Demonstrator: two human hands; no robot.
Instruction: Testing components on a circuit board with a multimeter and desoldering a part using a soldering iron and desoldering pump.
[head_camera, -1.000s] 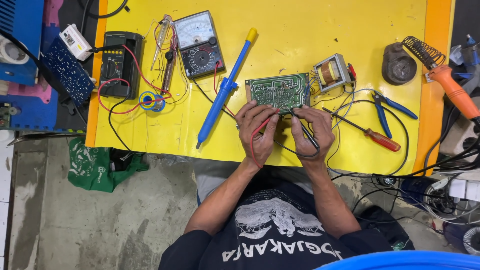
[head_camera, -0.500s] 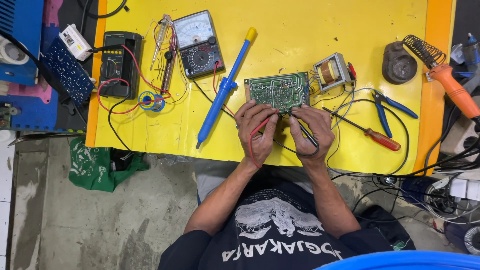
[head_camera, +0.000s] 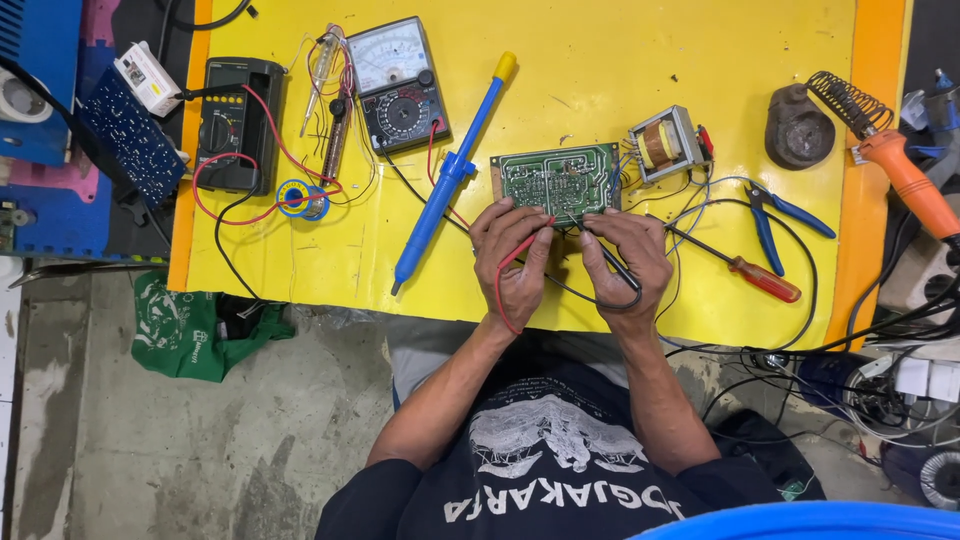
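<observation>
A green circuit board (head_camera: 556, 181) lies on the yellow table (head_camera: 620, 60), wired to a small transformer (head_camera: 664, 143) at its right. My left hand (head_camera: 512, 262) is shut on a red test probe (head_camera: 521, 247), its tip at the board's near edge. A black test probe (head_camera: 611, 262) is gripped in my right hand (head_camera: 628, 264) and also touches the near edge. Red and black leads run from the probes toward the analog multimeter (head_camera: 399, 84) at the back.
A blue desoldering pump (head_camera: 452, 172) lies left of the board. A digital meter (head_camera: 236, 122) and solder spool (head_camera: 301, 198) sit far left. Blue-handled pliers (head_camera: 776, 218) and a red screwdriver (head_camera: 752, 274) lie right. A soldering iron (head_camera: 900, 175) rests in its stand (head_camera: 806, 125).
Both hands stay at the board's near edge; the probe tips have shifted only slightly. Nothing else moved.
</observation>
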